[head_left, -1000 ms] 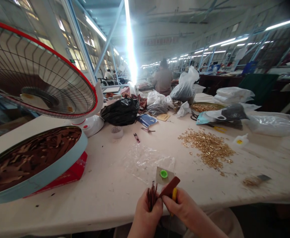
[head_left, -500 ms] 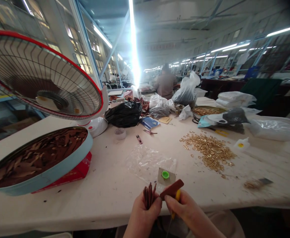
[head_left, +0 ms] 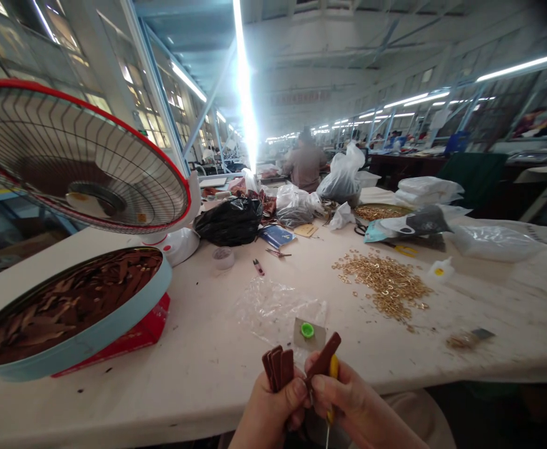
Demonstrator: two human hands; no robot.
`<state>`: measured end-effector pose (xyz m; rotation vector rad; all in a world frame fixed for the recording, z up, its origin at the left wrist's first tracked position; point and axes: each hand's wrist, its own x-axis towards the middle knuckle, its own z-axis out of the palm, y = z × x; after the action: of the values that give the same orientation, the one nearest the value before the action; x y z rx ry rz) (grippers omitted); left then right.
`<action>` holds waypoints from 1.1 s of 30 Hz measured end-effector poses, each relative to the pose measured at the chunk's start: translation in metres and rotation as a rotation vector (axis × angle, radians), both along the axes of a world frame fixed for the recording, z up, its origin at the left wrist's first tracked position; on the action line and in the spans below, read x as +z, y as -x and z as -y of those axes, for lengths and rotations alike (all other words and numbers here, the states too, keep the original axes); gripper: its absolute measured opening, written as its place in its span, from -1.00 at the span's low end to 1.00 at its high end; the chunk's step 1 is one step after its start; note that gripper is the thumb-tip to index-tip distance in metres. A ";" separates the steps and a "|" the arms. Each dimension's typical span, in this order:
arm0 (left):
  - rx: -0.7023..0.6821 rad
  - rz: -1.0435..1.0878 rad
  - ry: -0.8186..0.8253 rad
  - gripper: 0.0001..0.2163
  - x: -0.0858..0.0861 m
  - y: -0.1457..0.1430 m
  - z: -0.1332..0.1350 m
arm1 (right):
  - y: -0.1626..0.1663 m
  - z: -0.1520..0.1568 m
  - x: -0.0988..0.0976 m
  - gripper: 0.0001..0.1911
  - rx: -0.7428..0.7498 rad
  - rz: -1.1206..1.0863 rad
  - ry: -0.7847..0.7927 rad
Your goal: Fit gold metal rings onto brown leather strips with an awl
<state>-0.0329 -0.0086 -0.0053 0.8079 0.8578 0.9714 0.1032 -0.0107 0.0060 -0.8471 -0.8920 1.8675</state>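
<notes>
At the table's front edge, my left hand (head_left: 277,405) is closed round several brown leather strips (head_left: 279,368), fanned out above the fingers. My right hand (head_left: 343,393) pinches a single brown leather strip (head_left: 324,357), tilted up to the right. Tucked in the same hand is a yellow-handled tool (head_left: 333,368) whose thin metal shaft points down. The fingertips of both hands meet at the lower end of the single strip; what lies between them is hidden. Just beyond the hands, a small green cap (head_left: 307,330) sits on a grey square piece (head_left: 317,338).
On the left, a round blue tin (head_left: 128,318) of brown strips stands tilted on a red base, by a fan (head_left: 90,187). Gold metal rings (head_left: 385,280) are heaped at right. Clear plastic (head_left: 273,305), thread snips (head_left: 258,267) and bags (head_left: 229,221) lie farther back.
The strips in my left hand have turned and now show their flat faces. The single strip in my right hand stands steeper. The view has shifted slightly.
</notes>
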 end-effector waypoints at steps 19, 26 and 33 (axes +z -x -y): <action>0.256 -0.411 -0.307 -0.80 -0.019 0.000 -0.014 | 0.005 -0.018 -0.002 -0.81 -0.122 0.417 -0.149; 0.299 -0.302 -0.102 -0.70 -0.017 0.002 -0.016 | 0.008 -0.026 -0.007 -0.62 -0.097 0.417 -0.157; 0.371 -0.322 0.073 -0.65 -0.017 0.032 -0.021 | 0.011 -0.033 -0.019 -0.47 -0.045 0.349 -0.130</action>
<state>-0.0645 0.0125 -0.0224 0.7677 1.3482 1.1420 0.0927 0.0222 -0.0131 -1.1211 -1.1838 1.6292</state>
